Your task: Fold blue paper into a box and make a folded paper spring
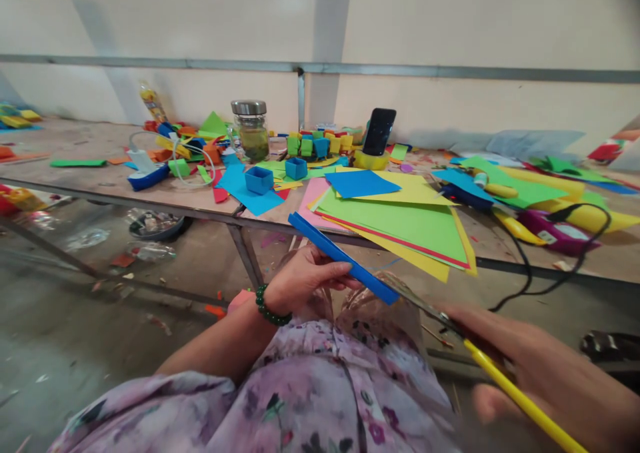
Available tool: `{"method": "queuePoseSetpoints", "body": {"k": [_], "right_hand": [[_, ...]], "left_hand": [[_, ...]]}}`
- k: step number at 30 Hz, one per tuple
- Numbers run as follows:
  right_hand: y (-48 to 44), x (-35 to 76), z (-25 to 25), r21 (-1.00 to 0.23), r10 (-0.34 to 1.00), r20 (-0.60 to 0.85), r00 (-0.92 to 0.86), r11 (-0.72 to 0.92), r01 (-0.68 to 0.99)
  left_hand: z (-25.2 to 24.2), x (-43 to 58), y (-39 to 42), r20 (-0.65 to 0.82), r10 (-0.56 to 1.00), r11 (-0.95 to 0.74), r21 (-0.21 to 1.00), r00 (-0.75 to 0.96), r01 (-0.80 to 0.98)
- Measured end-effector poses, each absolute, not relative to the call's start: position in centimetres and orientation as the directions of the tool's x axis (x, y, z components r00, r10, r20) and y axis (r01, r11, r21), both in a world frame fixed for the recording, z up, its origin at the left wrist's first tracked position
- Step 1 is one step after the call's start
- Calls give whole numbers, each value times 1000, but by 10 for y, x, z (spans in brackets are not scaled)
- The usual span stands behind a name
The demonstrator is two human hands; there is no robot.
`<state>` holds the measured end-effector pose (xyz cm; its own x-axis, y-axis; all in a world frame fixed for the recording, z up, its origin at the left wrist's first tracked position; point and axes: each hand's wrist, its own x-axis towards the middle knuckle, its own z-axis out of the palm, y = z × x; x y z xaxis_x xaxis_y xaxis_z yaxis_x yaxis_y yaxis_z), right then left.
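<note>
Between the thumb and fingers of my left hand [320, 273] is a long folded strip of blue paper [370, 283], slanting down to the right over my lap. A green bead bracelet [270, 307] circles that wrist. My right hand [540, 366] is closed around a pair of scissors with a yellow handle [515, 393]. The metal blades [415, 298] reach left to the lower end of the strip. Whether they touch the paper is hard to tell. Part of my right hand lies past the frame's edge.
A stack of coloured paper sheets [400, 219] overhangs the table edge. Small blue paper boxes [259, 180], a glass jar [253, 133] and a propped phone [380, 131] stand behind. To the right are a purple device [555, 233] with a black cable [525, 273] and more paper.
</note>
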<state>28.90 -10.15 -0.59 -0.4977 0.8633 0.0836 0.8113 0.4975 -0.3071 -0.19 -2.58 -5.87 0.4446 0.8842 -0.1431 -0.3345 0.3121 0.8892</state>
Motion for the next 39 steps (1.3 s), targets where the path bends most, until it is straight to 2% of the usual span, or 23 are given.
{"method": "queuePoseSetpoints", "body": {"k": [3,6,15,24,29,34,39], "right_hand": [[-102,298,-11,-395,869,-73,-490,426,814],[-99,298,-9,-377,885,-110,-453,384,843],[-94,274,0,-173,816,77,-573,577,799],[-93,262,2,-227,793,105,-601,607,761],[-97,259,5,-200,799,85,-596,599,775],[-99,257,5,-199,776,142,-614,630,750],[-100,257,4,-245,784,90,-614,615,750]], "left_hand": [[-57,-1,-28,-129,884,308,884,450,-352],[-55,2,-30,-115,871,312,879,477,-359],[-60,15,-36,-81,862,326,845,500,-425],[-61,15,-39,-82,850,342,838,520,-426],[-63,14,-39,-87,844,346,842,529,-414],[-63,14,-39,-101,835,352,853,541,-385],[-61,14,-40,-105,819,377,840,564,-391]]}}
